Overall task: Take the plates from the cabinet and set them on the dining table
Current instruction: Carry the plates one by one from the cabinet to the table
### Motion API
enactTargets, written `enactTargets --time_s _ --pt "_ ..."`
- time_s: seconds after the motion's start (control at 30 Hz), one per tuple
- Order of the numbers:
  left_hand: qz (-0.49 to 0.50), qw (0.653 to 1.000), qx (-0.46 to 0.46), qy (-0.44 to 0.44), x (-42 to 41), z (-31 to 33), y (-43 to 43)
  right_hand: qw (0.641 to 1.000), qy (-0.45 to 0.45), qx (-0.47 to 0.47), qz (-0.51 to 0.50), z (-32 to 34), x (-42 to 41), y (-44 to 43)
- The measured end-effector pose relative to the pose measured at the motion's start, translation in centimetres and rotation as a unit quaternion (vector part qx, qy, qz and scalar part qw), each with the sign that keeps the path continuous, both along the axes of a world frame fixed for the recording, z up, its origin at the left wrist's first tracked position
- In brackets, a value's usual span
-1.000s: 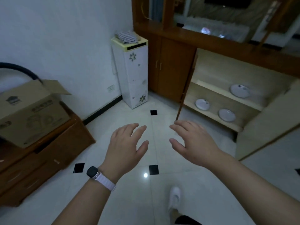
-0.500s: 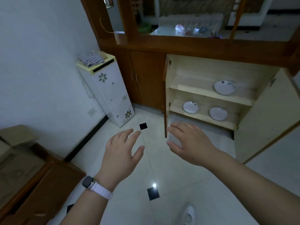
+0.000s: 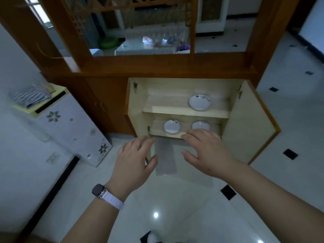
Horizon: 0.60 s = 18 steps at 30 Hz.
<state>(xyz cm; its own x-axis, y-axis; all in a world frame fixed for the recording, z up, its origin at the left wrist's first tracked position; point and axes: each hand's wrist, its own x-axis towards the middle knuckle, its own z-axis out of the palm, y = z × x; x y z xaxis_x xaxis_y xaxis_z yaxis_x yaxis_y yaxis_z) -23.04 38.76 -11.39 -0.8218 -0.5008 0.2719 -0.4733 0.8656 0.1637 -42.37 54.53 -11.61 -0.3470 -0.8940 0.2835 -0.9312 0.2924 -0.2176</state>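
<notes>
The low wooden cabinet [image 3: 184, 88] stands straight ahead with both doors swung open. One white plate [image 3: 199, 102] lies on its upper shelf at the right. Two more white plates lie on the lower shelf, one to the left [image 3: 172, 126] and one to the right [image 3: 200, 125], the right one partly hidden by my fingers. My left hand [image 3: 135, 160], a watch on its wrist, and my right hand [image 3: 206, 151] are stretched out in front of the cabinet, fingers relaxed, holding nothing. A dining table [image 3: 145, 47] shows through the opening above the cabinet.
The right cabinet door [image 3: 249, 123] juts out into the room; the left door [image 3: 135, 109] is seen edge-on. A white floral-patterned unit [image 3: 70, 127] with a folded striped cloth on top stands by the left wall. The tiled floor is glossy.
The view has turned right and moved closer to the cabinet, now centred. Both hands have come nearer to the lower shelf. The cardboard box and wooden chest have left view.
</notes>
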Motion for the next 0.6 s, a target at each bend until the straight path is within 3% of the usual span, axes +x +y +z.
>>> enactTargets --time_s 0.3,0.6 --pt "-0.082 0.996 0.023 -0.011 -10.4 -2.5 -6.0 0.996 -0.011 0.035 -0.081 -1.9 -7.3 -3.2" --pt "-0.151 0.984 0.094 0.028 -21.4 -4.5 -17.1 0.986 -0.025 0.056 -0.157 -3.5 -14.6 -12.5"
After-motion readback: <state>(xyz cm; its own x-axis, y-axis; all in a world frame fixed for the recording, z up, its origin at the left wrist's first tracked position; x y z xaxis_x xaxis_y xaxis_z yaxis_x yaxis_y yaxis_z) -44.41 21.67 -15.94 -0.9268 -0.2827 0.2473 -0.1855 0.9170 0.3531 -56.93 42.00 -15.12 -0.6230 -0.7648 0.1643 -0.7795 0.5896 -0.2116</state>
